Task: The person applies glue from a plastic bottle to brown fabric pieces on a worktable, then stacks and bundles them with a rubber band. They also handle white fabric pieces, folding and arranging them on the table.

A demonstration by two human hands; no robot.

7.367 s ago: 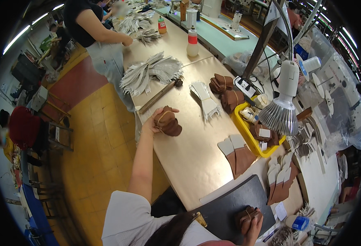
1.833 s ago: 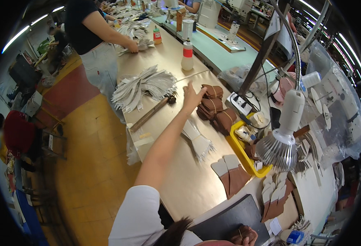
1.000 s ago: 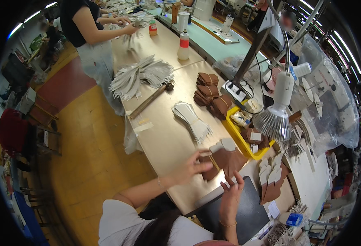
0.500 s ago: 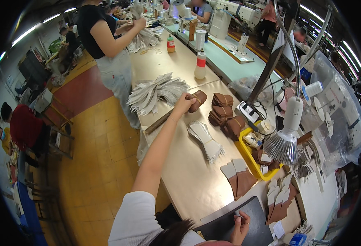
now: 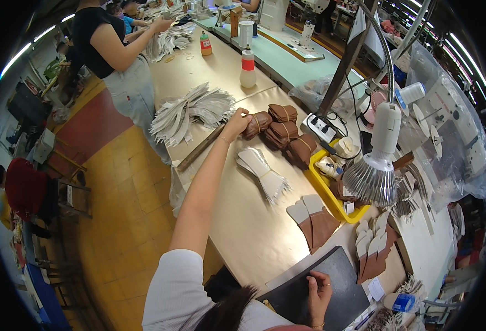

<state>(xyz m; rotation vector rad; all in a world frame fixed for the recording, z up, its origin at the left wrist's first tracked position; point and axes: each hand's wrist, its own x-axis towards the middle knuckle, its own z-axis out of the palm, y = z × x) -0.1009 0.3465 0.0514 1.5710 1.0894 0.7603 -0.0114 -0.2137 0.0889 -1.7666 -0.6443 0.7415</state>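
Note:
My left hand (image 5: 235,124) reaches far across the table, its fingers closed on the near-left end of a rolled brown leather bundle (image 5: 257,125) with a rubber band round it. That bundle lies beside several other banded brown leather bundles (image 5: 281,134). Left of the hand is a fanned heap of pale grey strips (image 5: 190,113). A banded bundle of pale pieces (image 5: 262,173) lies nearer to me. Over a black mat (image 5: 331,281), my right hand (image 5: 319,291) is curled; what its fingers hold, if anything, is hidden.
A yellow basket (image 5: 323,190) with brown pieces stands to the right, beneath a lamp (image 5: 371,179). Brown-and-pale pieces (image 5: 313,220) lie fanned out before it. Two bottles (image 5: 247,69) stand farther back. A person (image 5: 108,47) works at the table's left side.
My left hand has brought the brown leather bundle up against the others. My right hand stays over the mat, its fingers turned slightly. The whole view has shifted a little.

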